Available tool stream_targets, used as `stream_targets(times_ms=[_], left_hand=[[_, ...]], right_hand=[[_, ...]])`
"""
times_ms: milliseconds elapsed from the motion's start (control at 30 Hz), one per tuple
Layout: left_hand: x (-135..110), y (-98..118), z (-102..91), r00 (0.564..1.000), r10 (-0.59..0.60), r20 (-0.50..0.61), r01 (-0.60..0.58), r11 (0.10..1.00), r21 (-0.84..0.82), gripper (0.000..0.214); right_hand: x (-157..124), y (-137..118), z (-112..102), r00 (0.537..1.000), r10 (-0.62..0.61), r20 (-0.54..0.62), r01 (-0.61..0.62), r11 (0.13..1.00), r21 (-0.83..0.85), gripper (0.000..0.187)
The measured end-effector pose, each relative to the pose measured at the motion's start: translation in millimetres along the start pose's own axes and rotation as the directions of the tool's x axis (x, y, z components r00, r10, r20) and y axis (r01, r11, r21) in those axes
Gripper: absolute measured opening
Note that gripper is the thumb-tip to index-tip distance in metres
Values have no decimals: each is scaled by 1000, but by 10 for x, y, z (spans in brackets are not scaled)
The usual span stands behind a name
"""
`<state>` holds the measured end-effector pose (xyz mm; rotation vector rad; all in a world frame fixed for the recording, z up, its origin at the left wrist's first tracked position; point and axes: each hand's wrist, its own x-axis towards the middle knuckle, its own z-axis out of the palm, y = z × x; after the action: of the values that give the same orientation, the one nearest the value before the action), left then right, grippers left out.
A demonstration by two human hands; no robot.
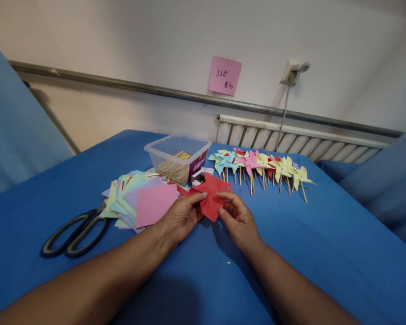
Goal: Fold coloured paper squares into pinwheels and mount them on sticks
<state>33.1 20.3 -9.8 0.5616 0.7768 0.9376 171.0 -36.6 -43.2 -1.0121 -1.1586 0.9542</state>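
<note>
1. Head view, nearest the camera: two bare forearms enter from the near edge. The left hand [181,216] and right hand [238,221] meet over the blue-covered table [325,243].
2. Left hand: thumb and fingertips are pinched shut on the left edge of a red paper piece [211,198].
3. Right hand: the fingers are curled, with thumb and forefinger nipping the paper's right edge. The paper sits between the hands at scene centre.
4. Left: a fanned stack of coloured squares [138,201], with scissors [76,232] pointing into it.
5. Far: a clear plastic box [177,158] holds wooden sticks. To its right lies a row of pinwheels [260,164].
</note>
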Motion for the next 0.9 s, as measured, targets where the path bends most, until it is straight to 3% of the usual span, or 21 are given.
stream_targets(times_ms=[133,267,600,767,900], left_hand=[[10,-11,-16,1000,-7,13,7,1000,4,24],[17,-1,-16,1000,-18,-18,19,999,30,23],[-11,-15,-1,1000,1,19,-2,999,55,21],[-61,-40,23,999,28,44,-34,991,129,21],[-78,-61,36,997,41,67,-52,983,177,21]], right_hand=[[38,31,-54,998,-58,-8,57,998,-35,24],[65,41,-80,999,-26,-42,25,999,-32,27],[37,-98,-37,998,-4,-57,4,1000,6,9],[44,-86,-37,997,10,-73,-12,1000,-21,13],[66,-49,-41,989,3,-148,-14,997,-77,20]])
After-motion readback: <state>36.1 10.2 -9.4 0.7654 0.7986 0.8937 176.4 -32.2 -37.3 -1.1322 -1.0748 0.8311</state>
